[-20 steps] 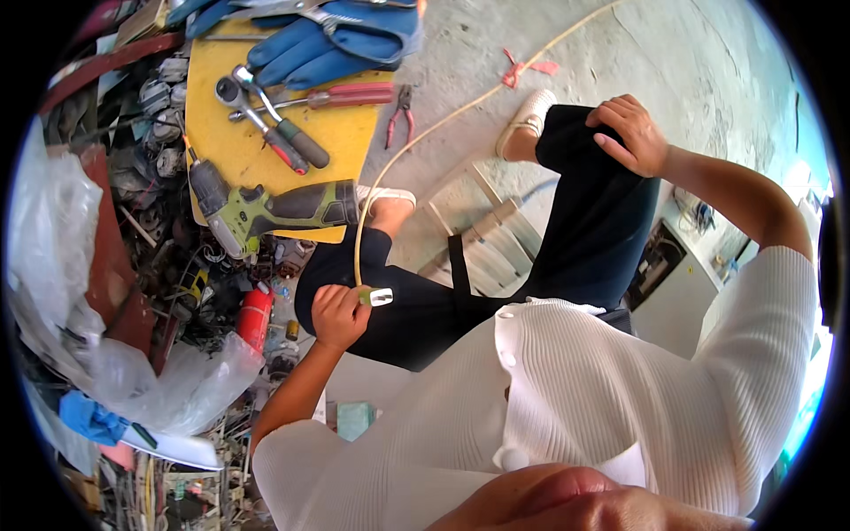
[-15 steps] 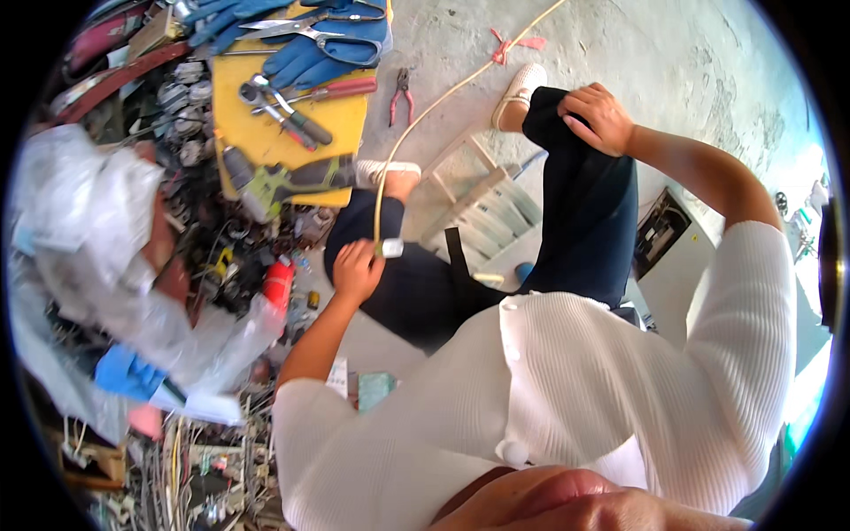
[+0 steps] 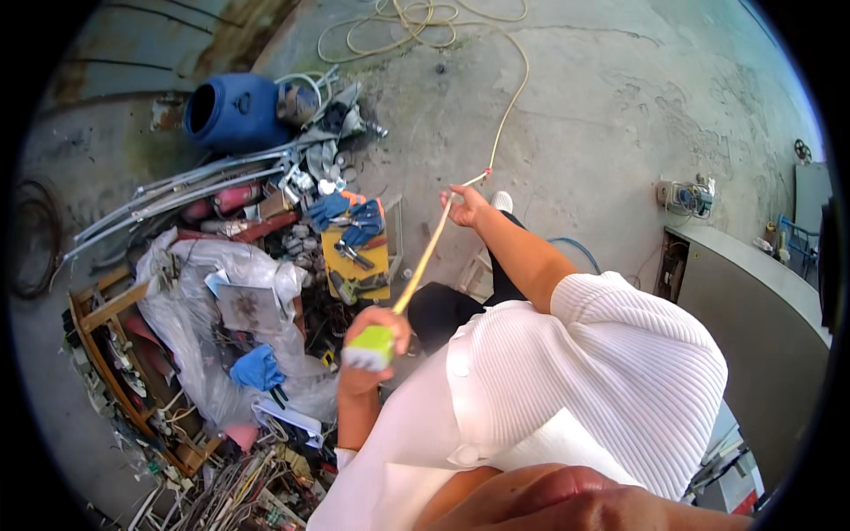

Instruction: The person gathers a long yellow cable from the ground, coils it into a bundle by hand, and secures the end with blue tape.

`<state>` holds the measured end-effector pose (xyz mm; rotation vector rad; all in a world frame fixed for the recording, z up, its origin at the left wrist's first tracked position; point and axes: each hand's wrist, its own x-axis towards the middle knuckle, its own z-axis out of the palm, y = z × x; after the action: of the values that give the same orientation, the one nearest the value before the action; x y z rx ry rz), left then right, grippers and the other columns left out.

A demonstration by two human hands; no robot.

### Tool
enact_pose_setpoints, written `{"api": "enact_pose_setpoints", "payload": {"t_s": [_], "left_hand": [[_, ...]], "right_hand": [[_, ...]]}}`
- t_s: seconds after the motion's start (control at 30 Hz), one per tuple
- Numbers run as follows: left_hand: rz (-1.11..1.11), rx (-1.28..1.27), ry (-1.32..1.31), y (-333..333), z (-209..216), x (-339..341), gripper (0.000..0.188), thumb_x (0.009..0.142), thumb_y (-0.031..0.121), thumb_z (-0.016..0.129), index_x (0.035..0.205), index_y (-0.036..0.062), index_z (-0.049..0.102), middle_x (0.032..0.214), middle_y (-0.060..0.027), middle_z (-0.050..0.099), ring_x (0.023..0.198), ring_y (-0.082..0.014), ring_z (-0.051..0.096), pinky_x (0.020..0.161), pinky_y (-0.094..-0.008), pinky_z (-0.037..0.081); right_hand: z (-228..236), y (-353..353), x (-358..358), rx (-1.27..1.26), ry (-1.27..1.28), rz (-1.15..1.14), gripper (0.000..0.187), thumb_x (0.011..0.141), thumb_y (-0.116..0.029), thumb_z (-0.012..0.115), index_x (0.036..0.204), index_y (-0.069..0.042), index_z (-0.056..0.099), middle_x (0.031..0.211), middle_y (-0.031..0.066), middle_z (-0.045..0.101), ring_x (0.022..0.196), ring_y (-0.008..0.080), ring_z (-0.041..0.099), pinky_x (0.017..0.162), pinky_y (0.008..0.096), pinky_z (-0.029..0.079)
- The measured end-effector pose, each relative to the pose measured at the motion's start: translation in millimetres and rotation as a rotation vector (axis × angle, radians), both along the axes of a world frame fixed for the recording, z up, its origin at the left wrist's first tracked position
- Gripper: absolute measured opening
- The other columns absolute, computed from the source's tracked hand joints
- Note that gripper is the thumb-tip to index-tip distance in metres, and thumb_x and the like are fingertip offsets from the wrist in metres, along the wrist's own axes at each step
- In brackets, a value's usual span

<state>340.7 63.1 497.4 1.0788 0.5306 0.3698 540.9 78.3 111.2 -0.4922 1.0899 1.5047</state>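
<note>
In my left hand (image 3: 376,341) is a lime-green and white socket block (image 3: 368,348), raised in front of my chest and slightly blurred. A pale yellow extension cable (image 3: 428,255) runs taut from it to my right hand (image 3: 466,207), stretched out ahead. There the cable passes by the thumb and curled fingers, which hold it near a small pink tie (image 3: 488,171). Past the tie, the cable trails along the floor to loose coils (image 3: 416,19) at the far side.
To the left, a yellow board (image 3: 357,265) bears blue gloves (image 3: 361,221), a green drill (image 3: 345,286) and hand tools. Scrap parts, plastic sheeting (image 3: 204,354) and a wooden frame (image 3: 111,310) surround it. A blue barrel (image 3: 239,111) lies far left; a grey cabinet (image 3: 744,310) stands right.
My right hand has left my knee and reached forward to the cable. The left hand has raised the socket block, pulling the cable straight. My view now takes in more floor; my legs look more upright.
</note>
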Motion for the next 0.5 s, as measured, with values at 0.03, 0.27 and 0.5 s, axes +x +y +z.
{"api": "enact_pose_setpoints", "payload": {"t_s": [0.03, 0.27, 0.5], "left_hand": [[0.127, -0.345, -0.198, 36, 44, -1, 0.036, 0.069, 0.023, 0.077, 0.09, 0.0119, 0.049, 0.067, 0.0028, 0.046, 0.059, -0.0081, 0.04, 0.055, -0.024, 0.03], [0.309, -0.017, -0.872, 124, 181, 47, 0.034, 0.075, 0.034, 0.073, 0.085, 0.0126, 0.049, 0.067, 0.0056, 0.053, 0.064, -0.0074, 0.05, 0.067, -0.0252, 0.038], [0.216, -0.427, -0.365, 136, 65, 209, 0.035, 0.088, 0.023, 0.059, 0.12, 0.0138, 0.049, 0.077, 0.0024, 0.049, 0.067, -0.006, 0.047, 0.064, -0.0233, 0.042]], "right_hand": [[21, 14, 34, -0.121, 0.09, -0.131, 0.031, 0.083, -0.016, 0.061, 0.1, 0.002, 0.042, 0.083, 0.0151, 0.058, 0.07, 0.0225, 0.06, 0.059, 0.0296, 0.055], [158, -86, 432, -0.083, -0.223, -0.775, 0.008, 0.086, 0.002, 0.046, 0.092, 0.005, 0.049, 0.072, 0.0118, 0.056, 0.057, 0.0209, 0.056, 0.051, 0.0299, 0.051], [470, -372, 654, 0.283, -1.38, -1.164, 0.018, 0.087, 0.001, 0.029, 0.084, 0.007, 0.047, 0.067, 0.014, 0.049, 0.046, 0.0184, 0.043, 0.051, 0.0304, 0.039]]}}
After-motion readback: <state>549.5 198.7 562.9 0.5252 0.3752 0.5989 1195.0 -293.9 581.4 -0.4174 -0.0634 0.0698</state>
